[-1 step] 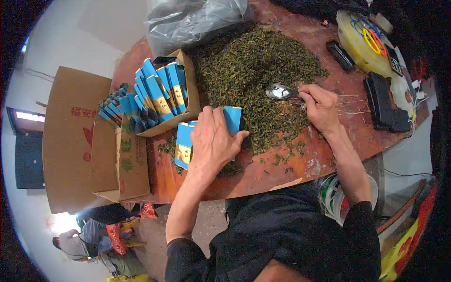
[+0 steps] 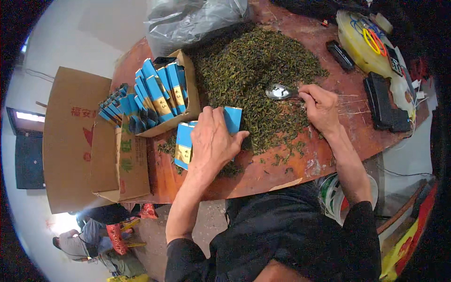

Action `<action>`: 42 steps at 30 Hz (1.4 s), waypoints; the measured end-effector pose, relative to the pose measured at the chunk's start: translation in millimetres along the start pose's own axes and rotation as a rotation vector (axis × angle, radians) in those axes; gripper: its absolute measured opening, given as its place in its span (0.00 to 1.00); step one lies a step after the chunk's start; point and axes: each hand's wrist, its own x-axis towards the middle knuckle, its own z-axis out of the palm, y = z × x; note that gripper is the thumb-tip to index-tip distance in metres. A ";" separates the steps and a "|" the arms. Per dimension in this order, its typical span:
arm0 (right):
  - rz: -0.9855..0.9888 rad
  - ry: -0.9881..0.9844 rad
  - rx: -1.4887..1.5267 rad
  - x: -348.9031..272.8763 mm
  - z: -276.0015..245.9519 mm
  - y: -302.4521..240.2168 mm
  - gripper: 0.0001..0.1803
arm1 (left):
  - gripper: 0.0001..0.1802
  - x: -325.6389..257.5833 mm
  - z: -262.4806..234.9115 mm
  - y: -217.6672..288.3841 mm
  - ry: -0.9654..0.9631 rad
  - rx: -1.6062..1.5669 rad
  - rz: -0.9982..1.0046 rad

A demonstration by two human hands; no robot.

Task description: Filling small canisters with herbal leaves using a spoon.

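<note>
The left hand (image 2: 213, 138) grips a light, thin blue packet (image 2: 232, 118) by its edge; the right hand (image 2: 319, 105) pinches a stiff metal spoon (image 2: 280, 91) by its handle over loose dry leaves (image 2: 253, 66).

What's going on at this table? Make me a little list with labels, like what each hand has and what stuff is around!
Left hand: holds a blue packet
Right hand: holds a metal spoon
Spoon place: at the edge of the pile of dried green leaves
Table: round, reddish wood
Left of pile: cardboard box full of upright blue packets
Behind pile: grey plastic bag
</note>
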 end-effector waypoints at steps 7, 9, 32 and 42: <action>-0.013 0.019 -0.002 1.7 -0.9 -4.2 0.05 | 0.37 -3.4 1.5 2.1 -0.015 -0.179 -0.057; -0.012 0.019 -0.002 1.5 -0.6 -3.5 0.05 | 0.37 -4.3 0.7 4.5 0.003 -0.220 -0.046; -0.058 -0.339 -0.253 21.5 -57.1 -86.8 0.03 | 0.36 -0.1 14.7 0.8 0.303 -0.797 -0.177; -0.021 -0.280 -0.151 15.7 -2.6 -79.5 0.02 | 0.35 -6.4 15.1 1.6 0.266 -0.680 -0.146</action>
